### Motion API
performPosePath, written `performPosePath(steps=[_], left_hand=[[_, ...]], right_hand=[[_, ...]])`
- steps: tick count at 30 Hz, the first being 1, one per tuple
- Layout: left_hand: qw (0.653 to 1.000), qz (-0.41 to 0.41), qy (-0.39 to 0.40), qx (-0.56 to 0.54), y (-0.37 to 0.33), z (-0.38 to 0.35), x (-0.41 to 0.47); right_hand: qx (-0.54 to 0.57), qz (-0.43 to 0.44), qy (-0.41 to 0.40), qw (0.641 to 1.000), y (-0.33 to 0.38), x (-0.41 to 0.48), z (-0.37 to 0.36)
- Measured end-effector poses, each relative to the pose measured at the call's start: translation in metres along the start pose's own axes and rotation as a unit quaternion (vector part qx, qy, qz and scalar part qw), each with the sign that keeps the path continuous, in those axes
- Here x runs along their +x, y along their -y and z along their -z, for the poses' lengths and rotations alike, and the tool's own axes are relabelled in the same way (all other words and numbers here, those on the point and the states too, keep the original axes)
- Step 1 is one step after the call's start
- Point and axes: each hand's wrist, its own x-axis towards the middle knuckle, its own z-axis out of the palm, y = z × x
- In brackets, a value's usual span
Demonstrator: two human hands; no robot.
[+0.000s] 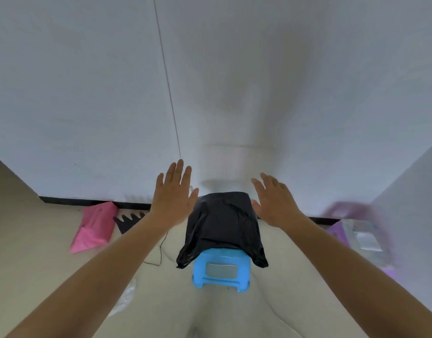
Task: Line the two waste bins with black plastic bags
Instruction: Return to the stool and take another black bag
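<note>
A black plastic bag (222,225) is draped over an object standing on a blue plastic stool (221,270) in the middle of the floor; what it covers is hidden. My left hand (173,196) hovers just left of the bag's top, palm down and fingers spread. On the other side of the bag my right hand (274,201) is held out the same way. Neither hand holds anything, and neither clearly touches the bag. No bare bin shows in this view.
A white wall (88,93) with a dark skirting rises close behind the stool. A pink bag (95,225) and a dark jagged-edged piece (128,219) lie at its foot on the left. A blurred purple container (356,230) sits at the right. A thin black cable (160,250) runs across the floor.
</note>
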Motion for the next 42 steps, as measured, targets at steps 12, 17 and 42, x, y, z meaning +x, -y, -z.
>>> performPosePath(steps=[12,17,42], left_hand=[[0.968,-0.024,0.227,-0.102,0.004,-0.332,0.035],[0.948,0.001,0.308,-0.079,-0.011,-0.449,-0.004],[0.954,-0.122,0.271,-0.043,-0.032,-0.422,0.009]], right_hand=[[0.121,-0.048,0.175,0.976,0.004,0.099,-0.305],[0.155,-0.082,0.174,0.969,0.022,0.079,-0.428],[0.357,-0.284,0.058,0.888,0.023,-0.019,-0.378]])
